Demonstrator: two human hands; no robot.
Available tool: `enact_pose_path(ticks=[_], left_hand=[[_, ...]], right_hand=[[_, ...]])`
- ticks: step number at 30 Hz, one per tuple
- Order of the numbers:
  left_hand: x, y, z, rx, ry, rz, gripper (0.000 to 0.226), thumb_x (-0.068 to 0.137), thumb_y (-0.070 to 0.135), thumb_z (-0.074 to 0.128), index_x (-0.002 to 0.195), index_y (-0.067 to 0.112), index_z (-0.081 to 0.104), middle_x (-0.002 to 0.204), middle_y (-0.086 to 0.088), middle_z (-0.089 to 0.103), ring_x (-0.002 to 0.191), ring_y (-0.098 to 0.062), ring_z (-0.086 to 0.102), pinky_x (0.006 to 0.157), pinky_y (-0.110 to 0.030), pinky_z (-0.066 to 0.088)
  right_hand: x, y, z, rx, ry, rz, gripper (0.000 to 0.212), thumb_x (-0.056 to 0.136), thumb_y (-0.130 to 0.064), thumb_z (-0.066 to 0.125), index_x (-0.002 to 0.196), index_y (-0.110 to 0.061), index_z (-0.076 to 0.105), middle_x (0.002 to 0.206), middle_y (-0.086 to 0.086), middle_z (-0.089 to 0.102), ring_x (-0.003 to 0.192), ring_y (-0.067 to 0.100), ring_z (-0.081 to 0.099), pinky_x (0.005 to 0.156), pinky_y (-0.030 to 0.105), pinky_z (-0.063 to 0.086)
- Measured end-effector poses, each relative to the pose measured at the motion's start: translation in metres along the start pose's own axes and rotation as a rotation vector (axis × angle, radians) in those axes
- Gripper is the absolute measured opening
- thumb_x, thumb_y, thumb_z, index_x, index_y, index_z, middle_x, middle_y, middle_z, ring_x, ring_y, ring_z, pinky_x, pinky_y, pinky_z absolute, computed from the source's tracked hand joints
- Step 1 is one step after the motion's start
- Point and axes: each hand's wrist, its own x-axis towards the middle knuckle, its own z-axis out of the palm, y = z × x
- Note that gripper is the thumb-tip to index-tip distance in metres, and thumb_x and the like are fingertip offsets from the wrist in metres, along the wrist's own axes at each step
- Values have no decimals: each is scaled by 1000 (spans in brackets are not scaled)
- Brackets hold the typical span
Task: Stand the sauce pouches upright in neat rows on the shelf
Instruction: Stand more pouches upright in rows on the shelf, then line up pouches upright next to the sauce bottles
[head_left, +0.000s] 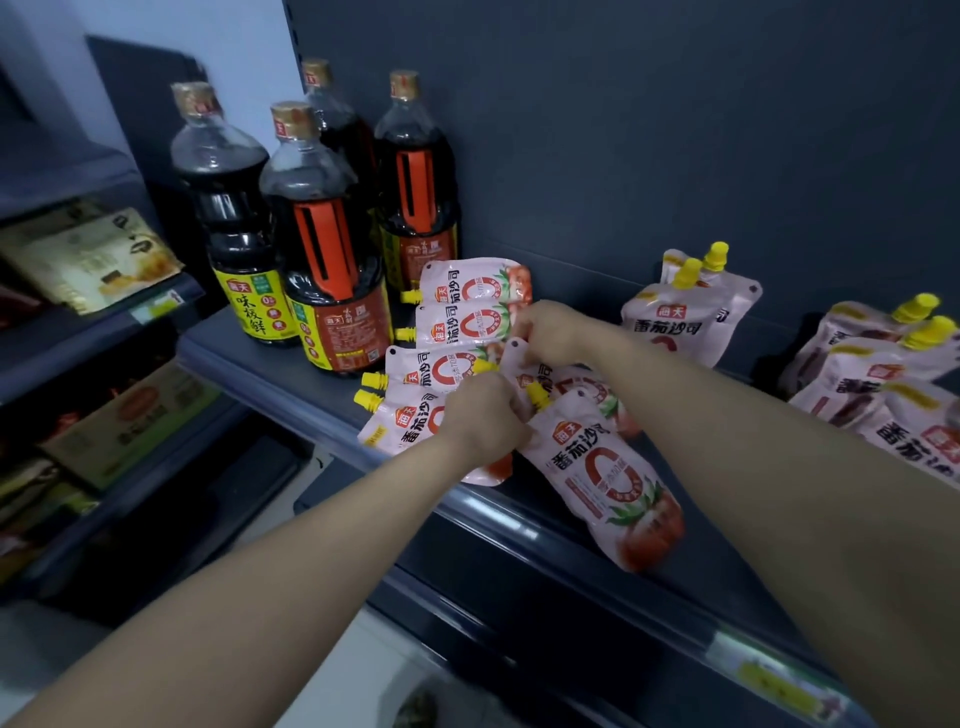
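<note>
Pink tomato sauce pouches with yellow spouts lie on the dark shelf (291, 358). A stack of several pouches (457, 317) lies flat on its side, spouts pointing left. My left hand (485, 415) grips the top of the front pouch (608, 467), which lies tilted at the shelf's front edge. My right hand (550, 332) pinches the corner of another pouch (524, 358) behind it. Two pouches (685, 312) stand upright at the back. More pouches (883, 384) lean in a heap at the far right.
Several tall dark soy sauce bottles (322, 244) stand at the shelf's left, close behind the flat stack. A neighbouring shelf unit on the left holds boxed goods (88, 260). The dark back panel (623, 130) rises behind everything. A price rail (519, 525) runs along the shelf front.
</note>
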Motion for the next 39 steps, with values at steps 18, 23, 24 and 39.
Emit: enact_pose_path(ticks=[18,23,24,39], left_hand=[[-11,45,-35,-304,-20,182,22,84,-3,58,67,9,51,69,-10,61,56,-22,64,47,-27,57],[-4,48,-43,-256,-71,291,22,86,1,60,69,13,54,78,-13,66,72,-29,70,65,-46,61],[-3,48,-44,-255,-81,303,23,86,0,60,68,13,54,79,-14,66,74,-30,71,66,-48,61],[8,62,-29,-279,-137,420,22,84,3,64,66,13,54,89,-11,68,82,-26,70,71,-46,60]], right_hand=[[-109,28,-70,-260,371,304,24,87,-4,48,104,-10,64,119,6,59,108,32,57,78,33,44],[-131,49,-64,-98,515,464,12,85,-2,51,89,-6,61,105,17,65,95,33,60,69,29,41],[-133,51,-62,-70,551,505,11,85,-2,52,89,-5,62,105,18,66,91,33,60,68,29,41],[-162,45,-48,23,583,671,21,87,-12,57,93,5,67,86,17,63,77,25,53,63,28,39]])
